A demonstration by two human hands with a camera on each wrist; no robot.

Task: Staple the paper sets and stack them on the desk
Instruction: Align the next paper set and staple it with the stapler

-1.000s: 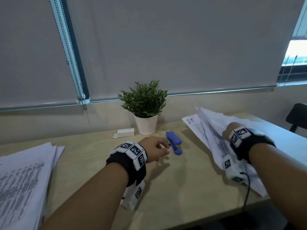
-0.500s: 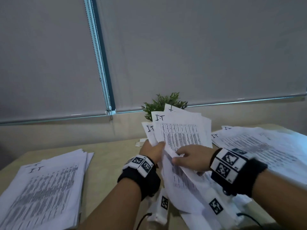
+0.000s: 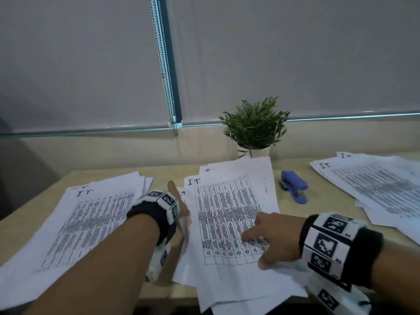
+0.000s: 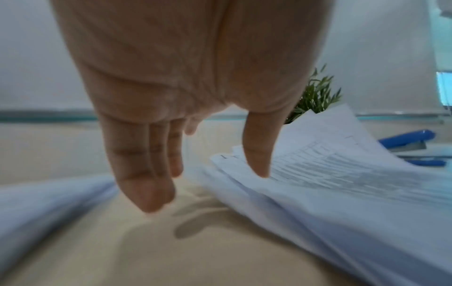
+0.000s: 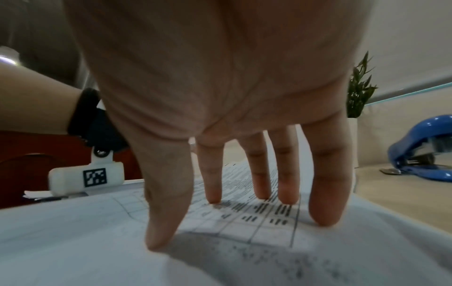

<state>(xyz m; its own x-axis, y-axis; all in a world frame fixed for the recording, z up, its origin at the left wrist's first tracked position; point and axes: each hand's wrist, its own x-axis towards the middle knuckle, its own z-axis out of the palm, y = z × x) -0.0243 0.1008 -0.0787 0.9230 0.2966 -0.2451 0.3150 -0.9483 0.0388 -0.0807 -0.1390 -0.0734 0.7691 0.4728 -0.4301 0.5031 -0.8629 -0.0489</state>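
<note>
Head view, item list:
- Right hand [image 3: 276,237]: fingers straight and spread, pressed flat on loose paper set [image 3: 229,214]; nothing gripped
- Left hand [image 3: 178,201]: just left of that set, fingers straight and together, thumb apart, holding nothing; contact with the sheet edges cannot be told
- Loose paper set: lying on surface [image 3: 318,203] between and under the hands, sheets fanned and misaligned, near edge past the surface rim
- Stapler [image 3: 294,186]: blue, beyond right hand, near the set's far right corner, untouched
- Left stack [image 3: 86,219]: under and left of left forearm; staples not discernible
- Right stack [image 3: 375,185]: right of right hand, beyond it, loosely spread; probably the supply, judged only
- Potted plant [image 3: 255,128]: beyond both hands, by the wall

Progress, judged: set fetched, not yet squared or stapled; squaring, stapling, stacking left

Change from half a second ago: set then held upright in both hands, now laid flat; grips released; stapler and plant pot uncovered
</note>
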